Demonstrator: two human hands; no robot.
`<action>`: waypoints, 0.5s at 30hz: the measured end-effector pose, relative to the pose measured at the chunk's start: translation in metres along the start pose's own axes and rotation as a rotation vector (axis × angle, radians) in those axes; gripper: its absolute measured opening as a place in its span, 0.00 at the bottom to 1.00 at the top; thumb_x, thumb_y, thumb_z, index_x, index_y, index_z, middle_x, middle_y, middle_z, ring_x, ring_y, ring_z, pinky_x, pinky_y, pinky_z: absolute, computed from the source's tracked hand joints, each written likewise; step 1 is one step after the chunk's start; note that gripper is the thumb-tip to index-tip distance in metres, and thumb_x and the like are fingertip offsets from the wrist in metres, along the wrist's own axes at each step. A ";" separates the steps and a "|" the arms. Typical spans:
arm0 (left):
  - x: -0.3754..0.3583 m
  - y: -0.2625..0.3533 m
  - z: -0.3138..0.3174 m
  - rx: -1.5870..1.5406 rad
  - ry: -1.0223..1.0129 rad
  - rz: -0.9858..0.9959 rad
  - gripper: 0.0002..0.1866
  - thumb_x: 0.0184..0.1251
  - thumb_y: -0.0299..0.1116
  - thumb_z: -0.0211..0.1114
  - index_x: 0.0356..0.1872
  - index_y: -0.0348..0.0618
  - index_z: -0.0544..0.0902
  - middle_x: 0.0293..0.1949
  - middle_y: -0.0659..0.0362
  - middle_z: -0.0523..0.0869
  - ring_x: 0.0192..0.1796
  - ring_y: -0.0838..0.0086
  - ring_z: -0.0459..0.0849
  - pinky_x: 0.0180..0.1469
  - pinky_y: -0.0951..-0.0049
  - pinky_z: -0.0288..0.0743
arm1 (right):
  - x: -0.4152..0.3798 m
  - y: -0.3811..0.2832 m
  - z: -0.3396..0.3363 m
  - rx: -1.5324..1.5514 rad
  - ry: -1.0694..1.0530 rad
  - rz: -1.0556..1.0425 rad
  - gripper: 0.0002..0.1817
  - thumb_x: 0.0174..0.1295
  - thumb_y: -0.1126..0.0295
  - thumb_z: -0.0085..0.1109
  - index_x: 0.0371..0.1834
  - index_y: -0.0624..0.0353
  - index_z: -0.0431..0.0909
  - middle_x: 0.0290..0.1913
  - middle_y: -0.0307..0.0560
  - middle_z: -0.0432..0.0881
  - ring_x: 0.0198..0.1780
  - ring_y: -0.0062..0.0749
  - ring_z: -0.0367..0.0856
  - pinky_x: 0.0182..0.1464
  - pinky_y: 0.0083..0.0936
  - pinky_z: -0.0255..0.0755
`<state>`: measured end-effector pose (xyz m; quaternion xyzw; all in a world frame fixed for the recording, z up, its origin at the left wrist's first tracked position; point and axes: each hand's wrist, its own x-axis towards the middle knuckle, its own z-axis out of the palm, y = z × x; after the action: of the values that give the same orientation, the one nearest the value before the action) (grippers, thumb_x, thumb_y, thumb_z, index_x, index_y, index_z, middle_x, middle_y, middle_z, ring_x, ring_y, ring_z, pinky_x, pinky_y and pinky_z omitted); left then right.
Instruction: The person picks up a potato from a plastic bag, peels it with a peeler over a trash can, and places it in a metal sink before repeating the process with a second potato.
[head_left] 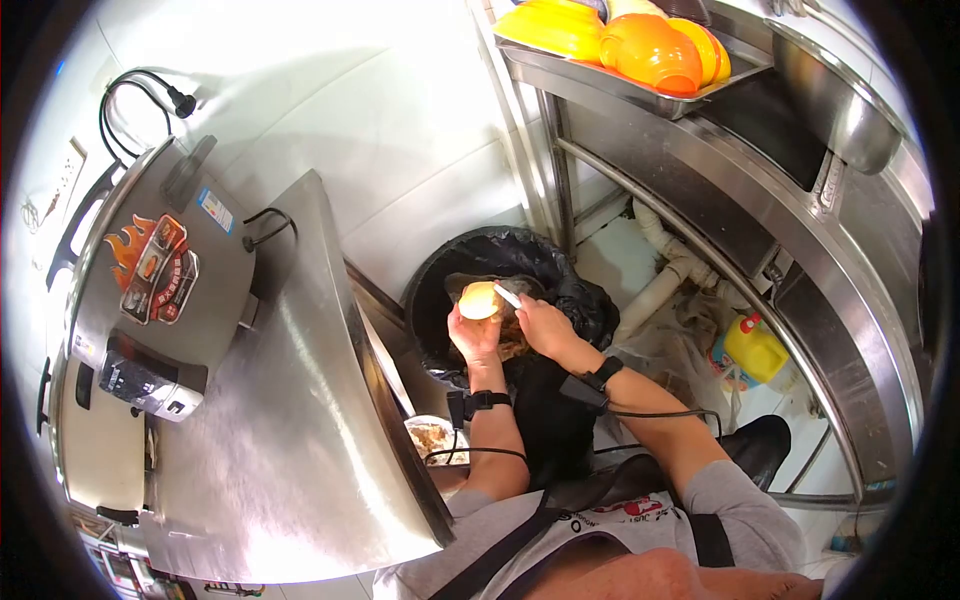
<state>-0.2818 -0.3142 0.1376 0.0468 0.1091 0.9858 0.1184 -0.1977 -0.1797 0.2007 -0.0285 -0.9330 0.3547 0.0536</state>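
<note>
My left hand (474, 335) is wrapped round a pale yellow, rounded potato (481, 301), its upper face smooth and bare of skin. In my right hand (543, 325) is a slim white-handled peeler (508, 295); its tip meets the potato's right edge, and the blade is too small to make out. Both hands are over a round bin lined with a black bag (580, 295). Brownish scraps (516, 343) lie inside the bin, partly hidden by my hands.
A steel table (290, 400) with a large grey cooker (180, 250) stands at left. A bowl of pale food bits (437, 436) sits below its edge. At right are a steel sink unit, a tray of orange bowls (652, 52), white pipes (655, 290) and a yellow bottle (756, 348).
</note>
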 end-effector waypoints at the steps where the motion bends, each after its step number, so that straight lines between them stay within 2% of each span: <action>1: 0.002 0.000 0.002 0.176 0.054 0.005 0.39 0.60 0.64 0.50 0.58 0.35 0.70 0.55 0.45 0.76 0.59 0.50 0.73 0.57 0.48 0.72 | 0.000 0.001 0.002 -0.001 -0.001 0.000 0.22 0.66 0.64 0.47 0.60 0.62 0.66 0.44 0.64 0.78 0.46 0.58 0.77 0.48 0.46 0.72; 2: 0.003 0.000 0.004 0.353 0.107 0.011 0.42 0.59 0.70 0.49 0.57 0.38 0.71 0.54 0.48 0.77 0.57 0.53 0.75 0.55 0.50 0.73 | 0.001 0.003 0.003 0.023 0.068 0.014 0.22 0.66 0.64 0.47 0.61 0.62 0.66 0.44 0.63 0.78 0.47 0.58 0.77 0.48 0.46 0.72; 3: 0.007 -0.003 0.002 0.396 0.134 -0.037 0.47 0.53 0.78 0.44 0.56 0.44 0.73 0.53 0.53 0.79 0.55 0.58 0.76 0.55 0.51 0.73 | 0.000 0.001 0.001 0.046 0.137 0.029 0.22 0.66 0.64 0.47 0.61 0.61 0.66 0.45 0.62 0.78 0.47 0.57 0.77 0.48 0.45 0.72; 4: 0.010 -0.004 -0.001 0.396 0.134 -0.036 0.47 0.53 0.78 0.44 0.56 0.44 0.73 0.53 0.53 0.79 0.55 0.58 0.76 0.55 0.51 0.73 | 0.000 -0.001 -0.001 0.045 0.136 0.027 0.22 0.66 0.64 0.47 0.61 0.61 0.66 0.45 0.62 0.78 0.47 0.57 0.77 0.48 0.45 0.72; 6: 0.009 -0.005 0.000 0.260 0.304 -0.150 0.47 0.51 0.80 0.43 0.55 0.47 0.73 0.52 0.53 0.79 0.53 0.57 0.76 0.56 0.54 0.71 | -0.004 -0.005 -0.003 0.099 0.187 -0.146 0.22 0.66 0.62 0.47 0.64 0.51 0.65 0.42 0.62 0.77 0.41 0.59 0.79 0.43 0.47 0.73; 7: 0.004 -0.005 0.003 0.231 0.313 -0.149 0.46 0.53 0.78 0.44 0.55 0.45 0.73 0.52 0.53 0.78 0.54 0.57 0.76 0.56 0.54 0.70 | -0.003 -0.003 -0.001 0.100 0.184 -0.147 0.22 0.66 0.62 0.47 0.64 0.51 0.65 0.42 0.62 0.77 0.41 0.59 0.79 0.43 0.47 0.73; 9: 0.002 -0.004 0.007 0.193 0.337 -0.103 0.45 0.54 0.77 0.45 0.55 0.43 0.73 0.52 0.52 0.78 0.54 0.57 0.76 0.56 0.53 0.70 | -0.003 0.002 0.002 0.004 0.017 -0.277 0.24 0.65 0.62 0.48 0.65 0.47 0.63 0.40 0.60 0.77 0.40 0.58 0.79 0.41 0.46 0.74; 11: 0.002 -0.004 0.006 0.159 0.358 -0.061 0.44 0.56 0.75 0.46 0.54 0.42 0.73 0.52 0.51 0.78 0.54 0.57 0.76 0.57 0.53 0.69 | -0.003 0.003 0.003 -0.032 0.016 -0.247 0.24 0.65 0.62 0.49 0.66 0.47 0.63 0.38 0.58 0.76 0.39 0.56 0.79 0.40 0.45 0.73; 14: 0.008 -0.002 -0.005 0.247 0.226 -0.072 0.35 0.63 0.67 0.48 0.50 0.41 0.75 0.45 0.49 0.81 0.48 0.56 0.80 0.54 0.55 0.74 | -0.004 -0.008 0.000 -0.105 0.020 -0.200 0.25 0.65 0.63 0.49 0.66 0.47 0.63 0.35 0.56 0.77 0.37 0.53 0.79 0.38 0.44 0.74; 15: 0.008 -0.002 -0.007 0.199 0.243 -0.077 0.34 0.64 0.66 0.48 0.49 0.41 0.75 0.43 0.49 0.82 0.45 0.58 0.81 0.50 0.58 0.77 | -0.003 -0.009 0.000 -0.146 0.023 -0.181 0.25 0.65 0.63 0.49 0.66 0.48 0.62 0.35 0.56 0.77 0.35 0.53 0.80 0.36 0.44 0.74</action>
<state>-0.2899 -0.3119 0.1312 -0.0654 0.2214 0.9633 0.1371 -0.1949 -0.1870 0.2061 0.0481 -0.9544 0.2794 0.0938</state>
